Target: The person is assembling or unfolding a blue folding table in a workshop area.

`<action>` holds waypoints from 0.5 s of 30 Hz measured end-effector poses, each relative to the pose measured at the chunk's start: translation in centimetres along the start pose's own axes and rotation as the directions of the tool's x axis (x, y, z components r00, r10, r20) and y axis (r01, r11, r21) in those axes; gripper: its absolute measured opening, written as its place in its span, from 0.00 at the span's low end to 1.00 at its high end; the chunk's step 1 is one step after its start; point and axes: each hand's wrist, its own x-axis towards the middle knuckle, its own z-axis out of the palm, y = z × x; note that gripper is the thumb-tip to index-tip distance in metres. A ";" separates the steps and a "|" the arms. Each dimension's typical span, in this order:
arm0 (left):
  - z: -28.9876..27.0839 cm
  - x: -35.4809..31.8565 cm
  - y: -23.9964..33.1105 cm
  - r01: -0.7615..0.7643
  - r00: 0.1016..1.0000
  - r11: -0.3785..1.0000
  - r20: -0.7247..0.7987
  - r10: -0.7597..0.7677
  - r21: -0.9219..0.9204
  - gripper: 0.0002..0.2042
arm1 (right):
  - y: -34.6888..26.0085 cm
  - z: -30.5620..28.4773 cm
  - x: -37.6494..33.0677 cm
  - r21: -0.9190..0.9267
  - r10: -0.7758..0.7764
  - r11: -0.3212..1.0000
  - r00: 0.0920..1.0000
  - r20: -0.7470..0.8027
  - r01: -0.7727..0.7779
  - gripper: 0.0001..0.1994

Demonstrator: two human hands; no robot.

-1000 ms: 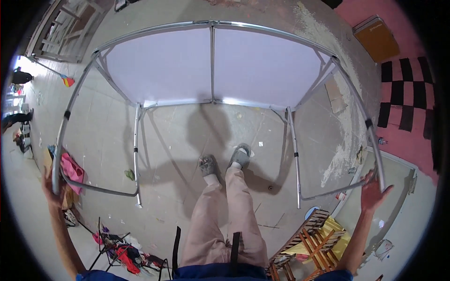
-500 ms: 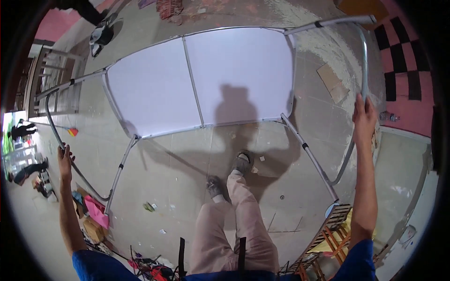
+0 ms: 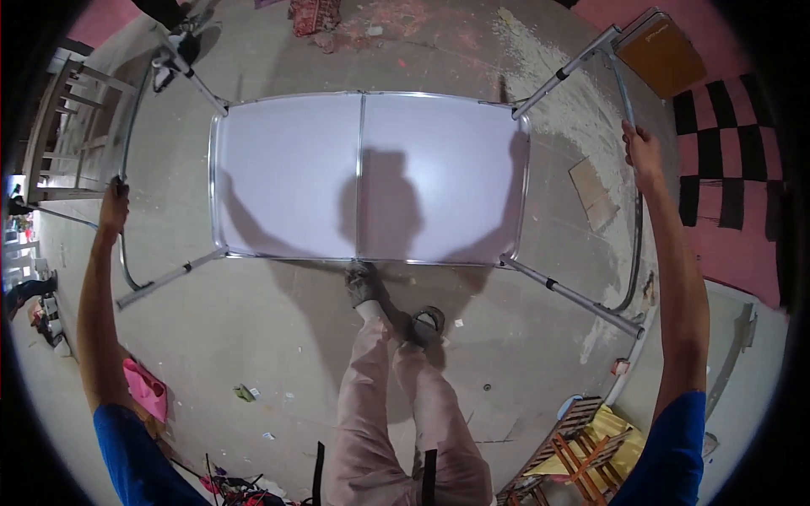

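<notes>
- The left hand (image 3: 115, 205) has its fingers curled closed round the left crossbar (image 3: 123, 251), about midway along it.
- The right hand (image 3: 643, 154) is likewise closed round the right crossbar (image 3: 638, 228), gripping its upper part, nearer the table's far-right corner; the exact finger placing is too small to tell.
- Each crossbar joins two tubular legs, so all four legs are out: near-left leg (image 3: 173, 277), near-right leg (image 3: 582, 299), far-left leg (image 3: 198, 84) and far-right leg (image 3: 561, 78), each from its own corner and splayed outward.
- The folding table (image 3: 380, 181) lies between the hands, ahead of the person, its pale panel facing up. The legs join this face, so I judge it the underside.
- Done, as far as shows: both halves lie opened out flat along the middle seam (image 3: 361, 126), and both leg pairs are swung away from the panel.
- Not done: the table is not standing on its legs. Whether any catch is locked, or the panel rests fully on the floor (image 3: 287, 354), I cannot tell.
- The left shoe (image 3: 363, 284) is right at the table's near edge, by the seam; the right shoe (image 3: 426, 325) is just back from it.
- Flattened cardboard (image 3: 594, 194) lies beyond the table's right edge.
</notes>
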 end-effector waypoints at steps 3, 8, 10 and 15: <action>2.4 3.9 -2.1 -0.285 0.950 0.942 -0.081 0.303 0.180 0.13 | 0.6 1.7 2.9 -0.153 0.010 0.988 1.000 -0.015 -0.012 0.14; 5.4 7.8 -1.6 -0.370 0.914 0.906 -0.097 0.395 0.205 0.13 | 2.2 2.6 6.3 -0.219 0.038 0.975 0.999 0.019 -0.033 0.16; 6.0 9.4 -0.9 -0.428 0.871 0.882 -0.171 0.461 0.198 0.12 | 2.6 2.4 6.7 -0.283 0.041 0.958 0.999 -0.003 -0.040 0.16; 5.3 12.2 -3.9 -0.399 0.876 0.803 -0.075 0.476 0.443 0.18 | 1.9 2.0 5.6 -0.111 0.130 0.986 0.990 0.045 -0.125 0.15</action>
